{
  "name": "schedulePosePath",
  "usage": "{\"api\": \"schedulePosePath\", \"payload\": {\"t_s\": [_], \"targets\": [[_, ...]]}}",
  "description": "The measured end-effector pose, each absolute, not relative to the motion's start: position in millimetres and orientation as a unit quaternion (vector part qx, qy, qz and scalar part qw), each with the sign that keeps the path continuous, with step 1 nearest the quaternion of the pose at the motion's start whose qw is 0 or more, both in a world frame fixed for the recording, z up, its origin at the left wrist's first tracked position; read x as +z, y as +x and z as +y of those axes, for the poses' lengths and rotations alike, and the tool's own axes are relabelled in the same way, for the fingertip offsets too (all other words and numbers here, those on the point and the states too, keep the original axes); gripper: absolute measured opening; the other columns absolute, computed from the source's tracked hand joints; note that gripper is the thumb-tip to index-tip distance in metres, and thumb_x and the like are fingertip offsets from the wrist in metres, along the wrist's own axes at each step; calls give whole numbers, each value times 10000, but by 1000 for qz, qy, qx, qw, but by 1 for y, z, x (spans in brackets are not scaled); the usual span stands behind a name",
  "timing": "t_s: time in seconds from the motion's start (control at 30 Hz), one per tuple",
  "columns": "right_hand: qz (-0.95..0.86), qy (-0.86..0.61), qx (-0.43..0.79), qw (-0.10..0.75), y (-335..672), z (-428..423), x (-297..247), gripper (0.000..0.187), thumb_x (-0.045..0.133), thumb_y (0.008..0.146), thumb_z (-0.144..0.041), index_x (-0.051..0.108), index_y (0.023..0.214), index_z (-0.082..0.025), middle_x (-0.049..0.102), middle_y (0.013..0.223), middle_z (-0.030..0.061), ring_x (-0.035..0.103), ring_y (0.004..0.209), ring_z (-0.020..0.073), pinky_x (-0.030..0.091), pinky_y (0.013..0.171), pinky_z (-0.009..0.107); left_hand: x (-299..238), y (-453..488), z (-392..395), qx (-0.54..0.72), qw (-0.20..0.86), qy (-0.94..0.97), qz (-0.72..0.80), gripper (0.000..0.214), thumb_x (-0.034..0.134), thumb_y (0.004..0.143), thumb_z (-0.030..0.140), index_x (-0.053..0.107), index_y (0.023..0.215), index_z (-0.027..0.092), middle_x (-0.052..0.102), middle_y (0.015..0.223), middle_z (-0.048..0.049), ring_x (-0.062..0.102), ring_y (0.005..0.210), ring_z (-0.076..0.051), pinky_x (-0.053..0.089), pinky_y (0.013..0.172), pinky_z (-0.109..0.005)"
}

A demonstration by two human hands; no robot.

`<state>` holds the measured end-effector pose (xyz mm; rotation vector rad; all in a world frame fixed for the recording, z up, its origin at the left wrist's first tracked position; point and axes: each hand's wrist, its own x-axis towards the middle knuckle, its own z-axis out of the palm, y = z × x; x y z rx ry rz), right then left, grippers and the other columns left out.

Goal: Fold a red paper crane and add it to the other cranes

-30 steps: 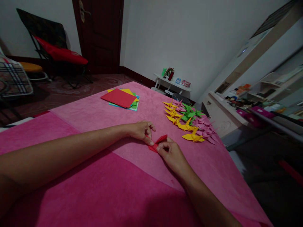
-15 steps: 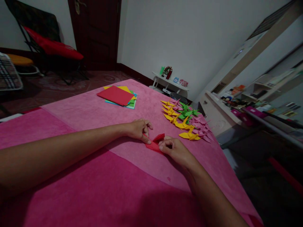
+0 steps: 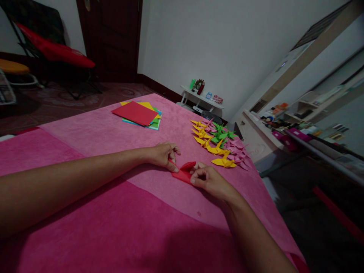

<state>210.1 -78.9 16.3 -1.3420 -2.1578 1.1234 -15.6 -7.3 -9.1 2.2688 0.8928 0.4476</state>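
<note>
A partly folded piece of red origami paper (image 3: 182,175) lies between my two hands, low over the pink cloth, with one flap standing up. My left hand (image 3: 166,156) pinches its left end between thumb and fingers. At the right end, my right hand (image 3: 205,176) is closed on the paper with thumb and forefinger pressed together. Fingers cover both ends of the paper. Just beyond my right hand sit rows of folded paper cranes: yellow ones (image 3: 224,162) nearest, with green ones (image 3: 222,132) and pink ones (image 3: 239,151) behind.
A stack of coloured paper sheets (image 3: 136,112), red on top, lies toward the table's far left. The pink tablecloth (image 3: 108,223) covers the table. Beyond it stand a small white shelf (image 3: 201,98), a folding chair (image 3: 57,53) and a cluttered desk (image 3: 264,129).
The whole view has shifted slightly, so things appear a little further left. Both hands keep their hold on the red paper, with barely any change in its shape.
</note>
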Motion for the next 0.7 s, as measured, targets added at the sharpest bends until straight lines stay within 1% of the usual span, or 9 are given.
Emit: {"api": "schedulePosePath", "payload": {"t_s": [0.2, 0.47, 0.7], "targets": [[-764, -474, 397, 183, 211, -79, 17, 158, 580, 673, -83, 582, 525, -139, 519, 838, 30, 499, 825, 143, 388, 717, 265, -11, -14, -8, 182, 292, 878, 332, 291, 718, 602, 493, 720, 650, 205, 573, 1118, -37, 511, 1014, -183, 370, 877, -265], [-756, -481, 403, 188, 211, -78, 14, 137, 584, 649, -85, 600, 524, -138, 523, 836, 32, 496, 805, 137, 395, 702, 261, -11, -13, -7, 173, 284, 880, 340, 284, 713, 606, 490, 723, 651, 210, 569, 1121, -40, 509, 1033, -187, 366, 860, -261], [-765, -489, 374, 191, 208, -81, 14, 162, 550, 641, -65, 587, 503, -141, 510, 812, 29, 495, 792, 133, 399, 669, 246, -10, -14, -9, 181, 296, 873, 342, 271, 727, 595, 473, 716, 646, 208, 572, 1116, -28, 511, 1021, -182, 371, 850, -251]]}}
